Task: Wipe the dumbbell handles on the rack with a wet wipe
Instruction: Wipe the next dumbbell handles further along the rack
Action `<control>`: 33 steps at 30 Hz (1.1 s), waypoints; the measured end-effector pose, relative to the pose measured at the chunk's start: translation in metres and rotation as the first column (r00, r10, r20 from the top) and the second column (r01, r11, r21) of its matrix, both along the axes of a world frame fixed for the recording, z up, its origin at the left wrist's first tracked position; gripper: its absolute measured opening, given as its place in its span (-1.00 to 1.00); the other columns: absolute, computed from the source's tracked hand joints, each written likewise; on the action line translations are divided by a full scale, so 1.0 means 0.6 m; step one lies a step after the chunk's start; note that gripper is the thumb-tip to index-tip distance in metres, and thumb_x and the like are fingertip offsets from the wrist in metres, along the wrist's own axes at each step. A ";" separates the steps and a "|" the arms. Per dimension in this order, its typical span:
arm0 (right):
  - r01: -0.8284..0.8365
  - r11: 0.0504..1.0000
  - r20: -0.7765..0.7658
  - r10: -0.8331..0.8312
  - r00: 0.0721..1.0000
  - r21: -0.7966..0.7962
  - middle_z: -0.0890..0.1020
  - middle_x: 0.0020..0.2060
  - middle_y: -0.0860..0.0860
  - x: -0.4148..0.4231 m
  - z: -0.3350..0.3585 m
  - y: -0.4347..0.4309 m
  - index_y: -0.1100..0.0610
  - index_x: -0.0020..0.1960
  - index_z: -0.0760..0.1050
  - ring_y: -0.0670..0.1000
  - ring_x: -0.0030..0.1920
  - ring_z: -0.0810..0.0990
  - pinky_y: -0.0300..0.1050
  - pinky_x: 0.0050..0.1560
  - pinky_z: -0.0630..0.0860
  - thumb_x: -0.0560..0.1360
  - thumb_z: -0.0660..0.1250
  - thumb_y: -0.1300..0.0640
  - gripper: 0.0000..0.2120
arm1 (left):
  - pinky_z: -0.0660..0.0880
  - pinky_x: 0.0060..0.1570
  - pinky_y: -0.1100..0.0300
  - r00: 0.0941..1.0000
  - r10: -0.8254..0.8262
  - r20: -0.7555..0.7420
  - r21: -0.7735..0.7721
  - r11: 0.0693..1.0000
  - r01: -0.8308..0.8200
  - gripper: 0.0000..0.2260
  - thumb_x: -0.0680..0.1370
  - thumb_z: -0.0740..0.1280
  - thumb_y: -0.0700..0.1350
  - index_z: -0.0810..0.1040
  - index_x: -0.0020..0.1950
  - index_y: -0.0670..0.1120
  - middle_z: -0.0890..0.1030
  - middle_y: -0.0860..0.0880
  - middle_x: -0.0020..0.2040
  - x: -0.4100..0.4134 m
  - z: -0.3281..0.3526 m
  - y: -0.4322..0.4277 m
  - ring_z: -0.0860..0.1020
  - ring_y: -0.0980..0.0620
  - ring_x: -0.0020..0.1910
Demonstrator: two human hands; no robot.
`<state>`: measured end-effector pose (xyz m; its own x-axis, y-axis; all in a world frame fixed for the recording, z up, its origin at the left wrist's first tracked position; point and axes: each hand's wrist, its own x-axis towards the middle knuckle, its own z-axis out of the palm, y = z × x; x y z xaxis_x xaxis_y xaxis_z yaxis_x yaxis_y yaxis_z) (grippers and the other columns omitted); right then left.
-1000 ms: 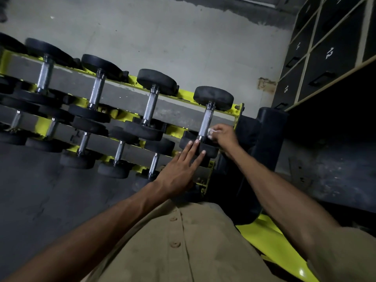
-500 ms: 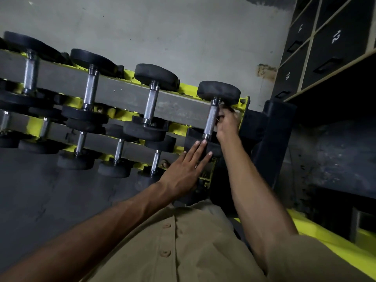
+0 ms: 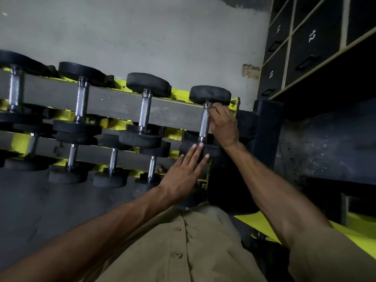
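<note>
Handle: rightmost dumbbell handle point(image 3: 204, 124), lying across the rack point(image 3: 114, 106) top rail.
Right hand point(image 3: 223, 125): fingers curled round the handle's upper end, just under the far head point(image 3: 209, 94).
Left hand point(image 3: 183, 174): flat, fingers straight, pressing the near head point(image 3: 216, 150).
Advice: I'd wrap fully and twist while drawing down the knurling.
Hidden: wipe, presumably inside the right palm; I cannot see it.

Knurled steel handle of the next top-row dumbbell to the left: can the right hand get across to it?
Probably yes. The right hand grips the end dumbbell's knurled steel handle, and only bare grey rack rail lies between it and that neighbouring handle. The left hand rests lower.
</note>
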<state>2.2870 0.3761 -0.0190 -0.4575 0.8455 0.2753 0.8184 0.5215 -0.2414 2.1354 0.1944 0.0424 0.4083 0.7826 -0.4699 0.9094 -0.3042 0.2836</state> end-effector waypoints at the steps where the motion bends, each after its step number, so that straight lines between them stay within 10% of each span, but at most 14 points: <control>1: -0.057 0.998 0.024 0.057 0.998 0.002 0.57 0.15 0.07 0.003 0.003 0.003 0.17 0.14 0.56 0.10 -0.03 0.51 0.01 -0.14 0.52 0.49 0.32 0.34 -0.76 | 0.01 0.65 -0.15 1.000 0.000 -0.004 0.003 1.000 0.000 -0.09 0.66 0.33 -0.03 -0.33 0.69 -0.09 -0.50 -0.24 0.59 0.001 0.001 0.000 -0.41 -0.22 0.62; 9: -0.416 0.806 0.362 0.570 0.738 -0.421 0.64 0.08 -0.01 -0.023 0.072 0.046 0.01 0.13 0.54 0.16 -0.06 0.65 -0.08 -0.27 0.36 0.57 0.27 0.15 -0.83 | 0.01 0.65 -0.17 0.998 0.064 -0.012 -0.001 0.998 -0.064 -0.18 0.68 0.24 -0.18 -0.34 0.69 -0.09 -0.50 -0.22 0.59 0.016 0.003 -0.005 -0.42 -0.21 0.62; 13: -0.256 0.879 0.333 0.400 0.854 -0.402 0.68 0.04 -0.04 -0.021 0.090 0.066 -0.06 0.03 0.55 0.17 -0.05 0.68 -0.01 -0.19 0.54 0.59 0.23 0.07 -0.88 | 0.01 0.66 -0.12 0.988 0.148 0.030 0.025 0.989 -0.149 -0.17 0.68 0.25 -0.19 -0.33 0.69 -0.05 -0.50 -0.18 0.61 0.026 -0.001 -0.019 -0.43 -0.16 0.62; 18: -0.262 0.656 0.511 0.731 0.451 -0.708 0.61 -0.27 0.06 -0.086 0.121 0.003 0.16 -0.05 0.56 0.06 -0.34 0.61 -0.18 -0.47 0.36 0.59 0.22 0.25 -0.85 | 0.10 0.64 -0.12 0.961 0.275 0.040 0.083 0.957 -0.277 -0.11 0.62 0.28 -0.28 -0.33 0.70 -0.03 -0.48 -0.17 0.62 0.057 -0.019 -0.039 -0.39 -0.17 0.64; 21: -0.102 0.616 0.518 0.731 0.445 -0.781 0.56 -0.50 0.07 -0.126 0.130 0.007 0.26 -0.20 0.52 -0.02 -0.68 0.50 -0.26 -0.67 0.33 0.62 0.18 0.29 -0.75 | 0.09 0.64 -0.09 0.937 0.346 0.043 0.080 0.934 -0.348 -0.09 0.60 0.28 -0.33 -0.31 0.70 -0.02 -0.47 -0.17 0.63 0.076 -0.020 -0.047 -0.37 -0.17 0.65; 25: -0.024 0.556 0.480 0.738 0.474 -0.831 0.67 -0.34 0.17 -0.133 0.121 0.006 0.30 -0.08 0.57 0.11 -0.53 0.60 -0.08 -0.49 0.57 0.62 0.13 0.26 -0.74 | 0.13 0.63 -0.05 0.920 0.389 0.040 0.090 0.916 -0.391 -0.12 0.63 0.29 -0.27 -0.29 0.71 -0.02 -0.44 -0.18 0.64 0.089 -0.019 -0.049 -0.31 -0.17 0.67; 33: -0.534 0.655 0.373 0.750 0.547 -0.534 0.67 -0.16 -0.07 -0.024 0.105 0.064 -0.01 -0.04 0.62 0.03 -0.17 0.60 -0.14 -0.29 0.39 0.54 0.32 0.12 -0.90 | -0.05 0.67 -0.05 0.940 0.341 0.027 0.082 0.936 -0.342 -0.14 0.66 0.32 -0.20 -0.25 0.72 -0.01 -0.47 -0.13 0.63 0.087 -0.009 -0.043 -0.34 -0.09 0.66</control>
